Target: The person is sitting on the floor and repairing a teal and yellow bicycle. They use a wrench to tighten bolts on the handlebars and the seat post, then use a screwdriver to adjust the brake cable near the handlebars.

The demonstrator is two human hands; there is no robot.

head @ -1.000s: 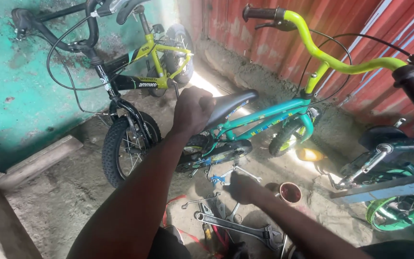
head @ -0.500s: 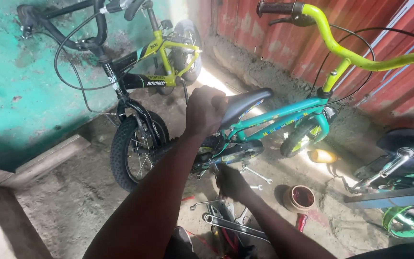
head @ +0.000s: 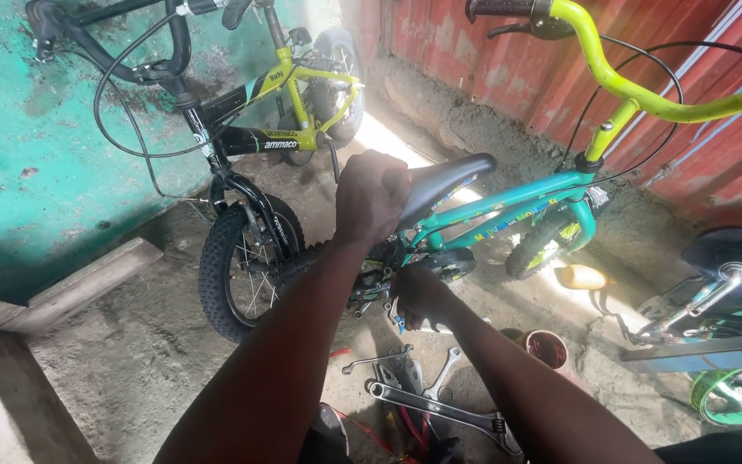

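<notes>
Seen from the head camera, a person crouches over a small teal bicycle [head: 508, 206] in a dirt-floored yard walled with red corrugated sheeting [head: 491, 60] and a green painted wall [head: 36, 172]. The left hand [head: 371, 196] is clenched in a fist around the rear of the black saddle [head: 448, 176], pressing on it from above. The saddle's long axis runs from that fist up and to the right, toward the lime-green handlebar [head: 637, 94].

The right hand [head: 418, 296] sits lower, directly beneath the saddle, closed at the frame near the crank and chain area [head: 380, 275]; whether it grips a tool or the frame itself cannot be told, as the fingers are turned away and shadowed. The bicycle lies straight ahead of both hands, its frame stretching rightward from them, with the left hand higher on it and the right hand nearer the ground.

On the dirt just below the right hand lie several spanners [head: 440, 374] and a large adjustable wrench [head: 440, 408], none of them touched. A small red-brown tin [head: 547, 348] stands near them, to the right.

Behind the teal bicycle stands a black and yellow-green bicycle [head: 259, 137], its knobbly front tyre [head: 238, 271] close beside the left forearm. Part of another bicycle [head: 732, 283] shows at the right edge.
</notes>
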